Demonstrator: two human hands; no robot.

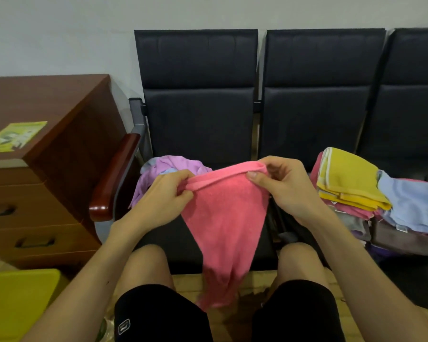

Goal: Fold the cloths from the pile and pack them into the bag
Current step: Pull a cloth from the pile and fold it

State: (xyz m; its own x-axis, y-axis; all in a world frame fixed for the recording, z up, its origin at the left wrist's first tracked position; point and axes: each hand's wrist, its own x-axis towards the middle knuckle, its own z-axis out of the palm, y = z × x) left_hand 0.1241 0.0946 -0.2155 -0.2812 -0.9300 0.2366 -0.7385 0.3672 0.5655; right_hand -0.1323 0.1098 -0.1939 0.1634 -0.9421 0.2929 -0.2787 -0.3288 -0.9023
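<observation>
Pink cloth (224, 218) held up by its top hem over the black bench seat (203, 134).
Left hand (162, 196) and right hand (286, 187) each pinch a hem corner between thumb and curled fingers; the cloth hangs between the knees.

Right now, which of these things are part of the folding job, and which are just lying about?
Part of the job:
pink cloth, held by the left hand and right hand
purple cloths
stack of folded cloths

Just lying about:
wooden cabinet
green leaflet
yellow box
</observation>
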